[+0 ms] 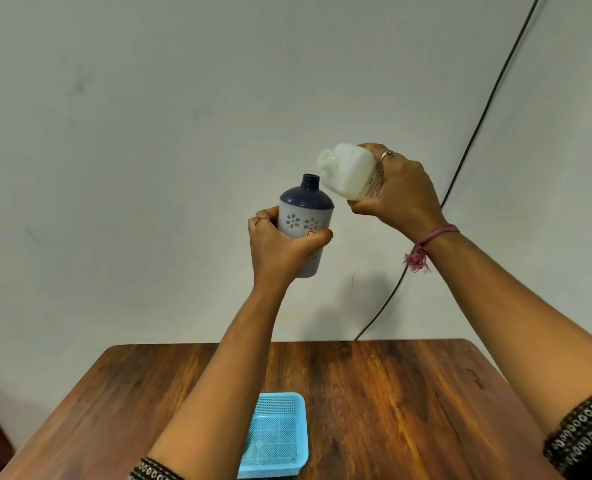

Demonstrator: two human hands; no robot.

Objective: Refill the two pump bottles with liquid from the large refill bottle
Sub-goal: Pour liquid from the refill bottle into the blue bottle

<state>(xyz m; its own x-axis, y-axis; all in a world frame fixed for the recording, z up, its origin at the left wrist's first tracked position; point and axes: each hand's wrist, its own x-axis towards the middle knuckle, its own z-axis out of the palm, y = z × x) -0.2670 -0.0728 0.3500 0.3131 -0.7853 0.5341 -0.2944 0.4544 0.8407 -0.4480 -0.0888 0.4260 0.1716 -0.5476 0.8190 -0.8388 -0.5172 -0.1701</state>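
Refill bottle (351,174), white and uncapped, is held tilted at centre frame, clamped in the grip of the right hand (396,192), its mouth just above and right of the open neck of a pump bottle (305,221). That bottle, pump removed, is held upright with the left hand (280,244) wrapped round it. Pouring appears about to begin; no stream is seen. A closer, steeper tilt over the narrow neck is called for. Levels inside cannot be told. A blue basket (277,436) lies on the worktop (409,393) at lower centre.

bare tabletop (391,393) either side of blue basket (280,434), black cable (474,133) down right wall
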